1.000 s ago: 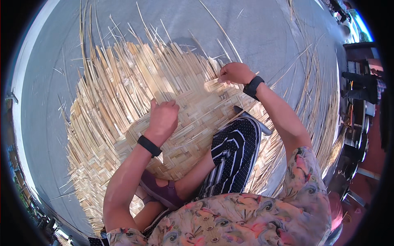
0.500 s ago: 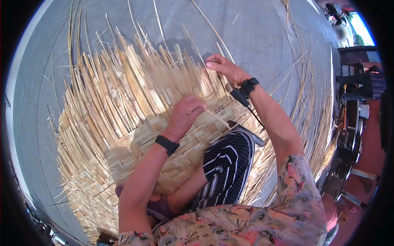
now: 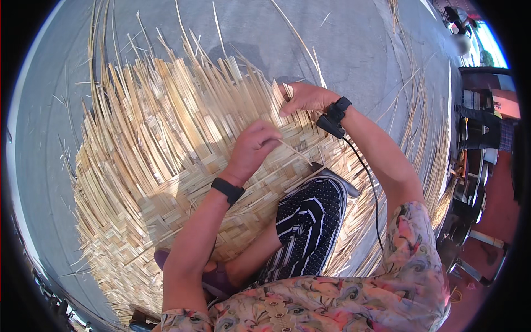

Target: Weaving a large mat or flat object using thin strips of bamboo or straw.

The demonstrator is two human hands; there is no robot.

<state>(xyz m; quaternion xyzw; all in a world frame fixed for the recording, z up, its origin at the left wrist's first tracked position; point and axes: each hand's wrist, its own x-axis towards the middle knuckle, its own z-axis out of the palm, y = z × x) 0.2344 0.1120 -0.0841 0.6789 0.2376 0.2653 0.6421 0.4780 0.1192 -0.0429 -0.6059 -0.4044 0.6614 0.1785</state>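
A partly woven mat (image 3: 182, 193) of flat, straw-coloured reed strips spreads under me, with a herringbone weave near my legs and long loose ends fanning out on the far side. Over the weave my left hand (image 3: 255, 148) is closed in a pinch on a thin reed strip (image 3: 296, 151), which slants down to the right toward my shoe. Farther out, at the mat's far right edge, my right hand (image 3: 311, 98) curls its thumb and fingers round several upright strip ends (image 3: 278, 98). Its fingertips are partly hidden behind them.
My bent leg in patterned trousers (image 3: 310, 221) rests on the mat, a dark shoe (image 3: 340, 182) at its end. Loose reeds (image 3: 420, 149) lie along the right on the grey floor (image 3: 354, 50). A black cable (image 3: 368, 166) hangs from my right wrist. Someone in dark trousers (image 3: 480, 128) is at far right.
My right hand has turned and lowered slightly, closing round the strip ends at the edge. My left hand has risen a little, still pinching the thin strip.
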